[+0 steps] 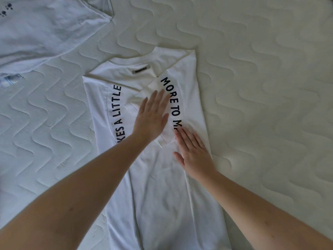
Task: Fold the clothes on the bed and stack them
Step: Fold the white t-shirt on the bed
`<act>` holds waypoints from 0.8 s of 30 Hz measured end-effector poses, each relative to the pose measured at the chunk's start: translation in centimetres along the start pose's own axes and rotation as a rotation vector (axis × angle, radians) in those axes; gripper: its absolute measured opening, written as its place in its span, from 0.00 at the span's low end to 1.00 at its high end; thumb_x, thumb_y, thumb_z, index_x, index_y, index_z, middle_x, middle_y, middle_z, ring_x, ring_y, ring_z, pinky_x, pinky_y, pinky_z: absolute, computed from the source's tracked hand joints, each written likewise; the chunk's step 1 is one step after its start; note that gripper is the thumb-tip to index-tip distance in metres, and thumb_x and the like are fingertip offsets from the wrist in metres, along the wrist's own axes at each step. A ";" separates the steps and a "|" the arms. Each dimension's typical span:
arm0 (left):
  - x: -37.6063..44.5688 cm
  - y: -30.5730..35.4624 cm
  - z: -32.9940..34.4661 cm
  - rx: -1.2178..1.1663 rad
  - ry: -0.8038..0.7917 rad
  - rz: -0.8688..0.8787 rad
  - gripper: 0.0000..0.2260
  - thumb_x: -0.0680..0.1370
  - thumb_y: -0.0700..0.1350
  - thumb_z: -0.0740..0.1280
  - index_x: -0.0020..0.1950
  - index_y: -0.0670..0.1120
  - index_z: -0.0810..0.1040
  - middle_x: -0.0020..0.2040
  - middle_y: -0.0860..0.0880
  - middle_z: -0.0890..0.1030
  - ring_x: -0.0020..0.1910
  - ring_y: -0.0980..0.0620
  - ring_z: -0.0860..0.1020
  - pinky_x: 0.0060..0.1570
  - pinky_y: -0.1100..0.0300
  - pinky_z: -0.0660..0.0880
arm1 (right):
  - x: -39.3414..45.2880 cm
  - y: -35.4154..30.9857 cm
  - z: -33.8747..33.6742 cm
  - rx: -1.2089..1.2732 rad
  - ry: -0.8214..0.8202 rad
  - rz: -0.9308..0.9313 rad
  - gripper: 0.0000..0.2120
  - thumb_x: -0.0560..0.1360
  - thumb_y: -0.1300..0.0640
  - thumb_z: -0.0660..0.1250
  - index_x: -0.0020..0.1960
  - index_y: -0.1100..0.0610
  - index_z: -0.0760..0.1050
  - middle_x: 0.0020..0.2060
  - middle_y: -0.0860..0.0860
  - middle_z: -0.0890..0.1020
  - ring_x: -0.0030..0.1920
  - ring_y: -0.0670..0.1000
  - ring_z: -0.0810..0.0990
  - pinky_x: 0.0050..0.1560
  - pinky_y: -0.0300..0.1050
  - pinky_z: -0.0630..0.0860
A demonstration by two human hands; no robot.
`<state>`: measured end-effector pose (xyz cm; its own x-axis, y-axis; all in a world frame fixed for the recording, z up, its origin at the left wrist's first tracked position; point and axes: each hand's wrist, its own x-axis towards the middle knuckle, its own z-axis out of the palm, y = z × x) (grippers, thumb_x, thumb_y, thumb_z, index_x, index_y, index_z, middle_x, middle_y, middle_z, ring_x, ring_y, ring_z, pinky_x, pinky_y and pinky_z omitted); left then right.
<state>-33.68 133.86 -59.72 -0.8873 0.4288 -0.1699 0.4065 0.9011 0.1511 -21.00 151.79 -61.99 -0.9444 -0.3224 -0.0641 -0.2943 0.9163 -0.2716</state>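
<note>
A white T-shirt (pixel 158 192) with black lettering lies lengthwise on the bed, collar away from me. Both its sides are folded in toward the middle, so the print runs in two strips. My left hand (pixel 152 116) lies flat with straight fingers on the folded sleeves near the chest. My right hand (pixel 193 154) presses flat on the right folded panel, a little nearer to me. Neither hand grips any cloth.
A second white garment (pixel 50 27) with small dark marks lies spread at the far left. A bit of pale blue fabric (pixel 10 80) peeks out below it. The quilted mattress (pixel 266 91) stretches to the right.
</note>
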 end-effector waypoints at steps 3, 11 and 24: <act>-2.6 2.7 2.3 0.019 -0.071 0.093 0.26 0.83 0.55 0.44 0.80 0.49 0.48 0.81 0.47 0.49 0.79 0.47 0.46 0.77 0.47 0.48 | -2.8 -0.1 0.4 -0.017 -0.036 0.043 0.30 0.81 0.46 0.56 0.78 0.60 0.57 0.78 0.55 0.57 0.78 0.52 0.55 0.74 0.54 0.59; -7.3 4.9 4.7 0.044 -0.065 0.054 0.25 0.84 0.54 0.46 0.80 0.49 0.50 0.80 0.46 0.49 0.79 0.46 0.48 0.76 0.45 0.51 | -10.3 -2.3 0.8 -0.028 -0.117 0.021 0.30 0.81 0.46 0.55 0.77 0.61 0.57 0.78 0.55 0.56 0.78 0.52 0.54 0.73 0.54 0.61; -15.2 12.7 3.4 -0.794 -0.061 -0.492 0.12 0.79 0.49 0.67 0.59 0.46 0.76 0.56 0.51 0.76 0.46 0.54 0.77 0.52 0.58 0.75 | -19.0 -5.1 0.2 0.144 -0.022 0.208 0.23 0.81 0.54 0.54 0.75 0.56 0.63 0.74 0.52 0.67 0.73 0.52 0.66 0.70 0.51 0.64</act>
<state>-14.23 139.03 -58.52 -0.8977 0.0340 -0.4392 -0.2998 0.6834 0.6657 -1.53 153.25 -59.57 -0.9786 -0.1370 -0.1536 -0.0686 0.9208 -0.3840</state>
